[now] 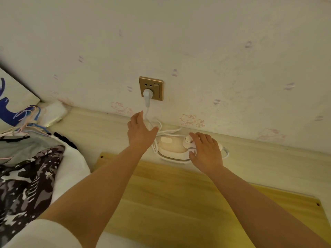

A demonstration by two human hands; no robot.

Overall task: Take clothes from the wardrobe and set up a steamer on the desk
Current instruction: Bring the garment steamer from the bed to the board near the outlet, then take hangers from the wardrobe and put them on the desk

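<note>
A small white and peach steamer (172, 147) lies on the pale wooden desk (259, 161) against the wall. Its white plug (147, 94) sits in the gold wall socket (151, 87), and the white cord (161, 127) loops down behind the steamer. My left hand (140, 131) hovers open just below the plug, over the cord, holding nothing. My right hand (206, 150) rests with spread fingers on the steamer's right end, beside its silver knob (188, 139). A pile of clothes (28, 172) with pastel hangers (28, 119) lies at the left.
A yellow wooden board (179, 194) lies flat on the desk in front of the steamer. A white packet (53, 111) sits in the back left corner by a blue-and-white panel (10, 104). The wall has pale cartoon wallpaper (232, 68).
</note>
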